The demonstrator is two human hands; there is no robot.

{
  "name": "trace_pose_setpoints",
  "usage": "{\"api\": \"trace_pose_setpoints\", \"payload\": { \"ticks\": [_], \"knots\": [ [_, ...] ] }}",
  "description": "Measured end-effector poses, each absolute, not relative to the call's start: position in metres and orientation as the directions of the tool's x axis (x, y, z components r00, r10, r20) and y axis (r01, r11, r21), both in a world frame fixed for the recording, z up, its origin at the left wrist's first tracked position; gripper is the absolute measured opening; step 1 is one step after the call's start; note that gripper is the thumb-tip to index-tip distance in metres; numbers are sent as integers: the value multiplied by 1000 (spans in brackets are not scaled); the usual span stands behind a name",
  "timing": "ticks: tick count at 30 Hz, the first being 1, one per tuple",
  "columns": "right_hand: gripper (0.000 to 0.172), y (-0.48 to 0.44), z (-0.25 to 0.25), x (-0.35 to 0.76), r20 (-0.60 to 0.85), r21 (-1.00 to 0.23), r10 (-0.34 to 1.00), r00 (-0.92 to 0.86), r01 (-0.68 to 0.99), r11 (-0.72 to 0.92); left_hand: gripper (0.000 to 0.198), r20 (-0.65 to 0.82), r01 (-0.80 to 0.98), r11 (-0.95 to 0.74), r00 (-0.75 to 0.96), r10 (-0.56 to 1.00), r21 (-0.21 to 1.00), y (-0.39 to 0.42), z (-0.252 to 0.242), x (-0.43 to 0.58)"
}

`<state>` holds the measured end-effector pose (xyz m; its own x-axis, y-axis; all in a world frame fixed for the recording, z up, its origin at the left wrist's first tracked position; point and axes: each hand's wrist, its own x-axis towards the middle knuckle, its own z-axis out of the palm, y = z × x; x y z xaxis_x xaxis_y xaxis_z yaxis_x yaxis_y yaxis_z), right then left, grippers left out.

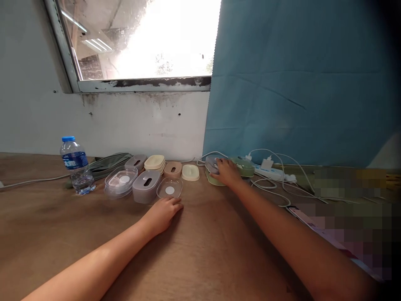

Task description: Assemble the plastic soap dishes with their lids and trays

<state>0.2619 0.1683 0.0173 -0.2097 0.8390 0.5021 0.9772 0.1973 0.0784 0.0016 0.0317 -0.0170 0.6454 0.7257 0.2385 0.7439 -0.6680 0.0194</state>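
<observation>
My left hand lies on the brown tabletop, fingers stretched out and holding nothing. Just beyond its fingertips is a shallow clear plastic lid with a round white sticker. Farther right, my right hand reaches over a clear plastic lid, fingers and thumb gripping it; part of it is hidden beneath the hand. Under that lid is a pale green piece. Right beside the hand sits a green container.
Left of centre stand a greyish slotted box, stacked clear lids, cream lids, a tan box and a single cream lid. A water bottle stands far left. White cables and a power strip lie right.
</observation>
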Motion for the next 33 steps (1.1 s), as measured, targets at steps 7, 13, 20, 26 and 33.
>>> {"api": "trace_pose_setpoints", "payload": {
  "ticks": [7, 13, 20, 26, 33],
  "knots": [
    [61, 81, 26, 262, 523, 150, 733, -435, 894, 423, 41, 242, 720, -694, 669, 703, 28, 42, -17, 5],
    [60, -12, 9, 264, 492, 59, 581, -648, 691, 721, 50, 411, 698, -716, 659, 629, -24, 32, -12, 8],
    [60, -23, -1, 278, 396, -257, 571, -719, 510, 821, 72, 316, 475, -841, 781, 538, 258, -7, 8, 26],
    [48, -14, -9, 286, 426, -474, 560, -710, 352, 807, 69, 322, 490, -750, 694, 644, 445, -9, 2, 22],
    [31, 0, -16, 287, 566, -655, 748, -347, 362, 663, 87, 445, 493, -700, 545, 711, 516, -11, -19, 40]
  ]
}}
